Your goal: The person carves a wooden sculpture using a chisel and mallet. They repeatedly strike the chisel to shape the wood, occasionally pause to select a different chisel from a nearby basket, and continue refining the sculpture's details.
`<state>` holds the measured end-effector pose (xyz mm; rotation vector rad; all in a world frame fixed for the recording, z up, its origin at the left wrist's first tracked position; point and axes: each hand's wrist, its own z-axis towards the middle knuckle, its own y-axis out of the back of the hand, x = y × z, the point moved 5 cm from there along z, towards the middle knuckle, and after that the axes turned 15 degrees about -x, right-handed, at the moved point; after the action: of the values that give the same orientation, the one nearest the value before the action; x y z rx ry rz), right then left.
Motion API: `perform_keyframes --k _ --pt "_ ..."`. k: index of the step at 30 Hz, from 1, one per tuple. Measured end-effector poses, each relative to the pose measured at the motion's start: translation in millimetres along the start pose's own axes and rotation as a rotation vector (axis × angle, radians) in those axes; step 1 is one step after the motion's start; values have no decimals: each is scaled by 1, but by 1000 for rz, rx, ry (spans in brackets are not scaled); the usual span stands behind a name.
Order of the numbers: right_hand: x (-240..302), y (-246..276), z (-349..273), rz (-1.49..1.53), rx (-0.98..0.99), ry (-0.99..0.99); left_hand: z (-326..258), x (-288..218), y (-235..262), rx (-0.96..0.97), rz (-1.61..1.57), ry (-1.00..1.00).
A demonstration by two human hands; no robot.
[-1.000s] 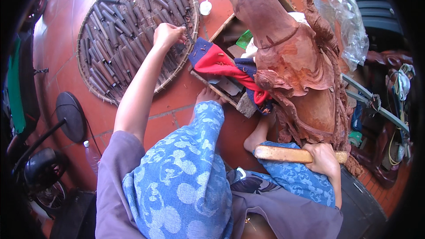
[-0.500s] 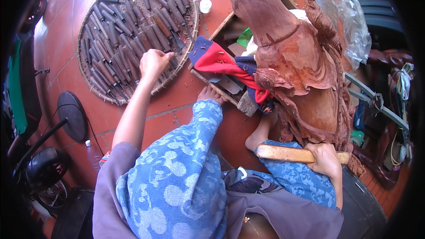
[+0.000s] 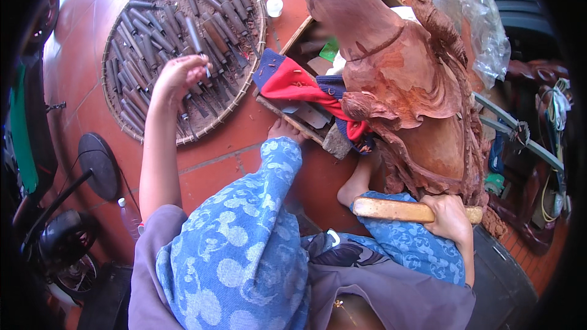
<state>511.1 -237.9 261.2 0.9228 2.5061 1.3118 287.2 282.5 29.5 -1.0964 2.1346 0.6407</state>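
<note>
My left hand point(image 3: 178, 76) is over the round woven tray point(image 3: 260, 64), its fingers pinched on the thin metal end of a carving chisel point(image 3: 194, 35) whose dark handle points up and away. Beneath it, several more chisels point(image 3: 143, 49) with dark cylindrical handles lie in the tray among wood dust. On my right thigh, my right hand point(image 3: 449, 217) is wrapped round a pale wooden mallet point(image 3: 394, 210), a long flat bar lying crosswise. Just beyond that hand stands a large reddish carved wood piece point(image 3: 403, 85) with a smooth upper stem and rough, folded edges.
Between tray and carving sits a wooden box point(image 3: 290, 121) with a red and navy cloth point(image 3: 299, 85) draped over it. A small white cup point(image 3: 274, 5) stands beside the tray. Clear plastic point(image 3: 483, 30) and a metal bar point(image 3: 520, 137) are at the right, a bottle point(image 3: 128, 217) at the left.
My left hand has moved left across the tray and turned; a chisel now shows upright in its fingers. My right hand keeps the mallet in the same place.
</note>
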Motion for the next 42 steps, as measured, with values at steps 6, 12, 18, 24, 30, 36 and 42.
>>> perform_keyframes --k 6,12,18,24,30,36,42 --pt "-1 -2 0 2 -12 6 76 -45 7 -165 114 -160" --pt "2 -1 0 -5 9 -7 84 -47 9 -266 43 -246" --pt "1 -1 1 -26 24 0 38 -22 47 -299 333 -236" --pt "1 0 2 -17 9 5 47 -5 80 -365 342 -249" --pt "1 -2 0 -18 -1 9 11 9 50 -310 583 -131" --pt "3 -1 1 -14 -1 5 -34 56 -11 -358 872 -173" --pt "2 2 -3 1 2 -21 -26 68 -13 -481 654 -249"
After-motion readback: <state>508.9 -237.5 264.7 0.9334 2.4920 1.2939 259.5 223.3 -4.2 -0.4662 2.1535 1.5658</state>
